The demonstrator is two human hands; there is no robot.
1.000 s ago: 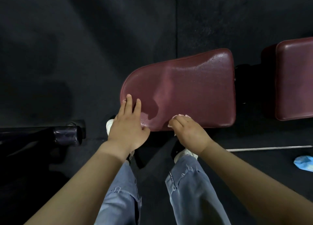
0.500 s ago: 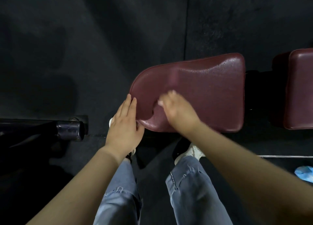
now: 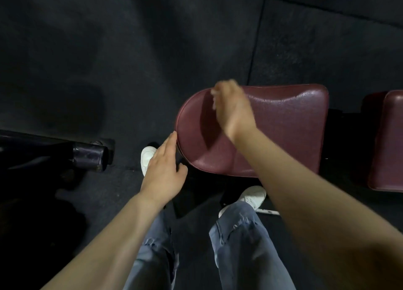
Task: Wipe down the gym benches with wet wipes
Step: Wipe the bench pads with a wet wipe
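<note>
A maroon padded bench seat (image 3: 283, 132) with a rounded left end lies in front of me, its surface shiny. My right hand (image 3: 233, 106) is blurred with motion over the seat's far left part. It is closed on a white wet wipe (image 3: 214, 93), of which only a small bit shows at the fingertips. My left hand (image 3: 163, 169) is at the seat's near-left rim, fingers apart, fingertips touching the edge and holding nothing.
A second maroon pad (image 3: 390, 141) lies to the right across a dark gap. A black metal tube (image 3: 87, 156) juts in from the left at floor level. Dark rubber flooring surrounds the bench. My jeans and white shoes (image 3: 253, 197) are below.
My right hand has swept the wipe from the seat's near edge across to its far left edge. My left hand has slid off the seat top to its left rim.
</note>
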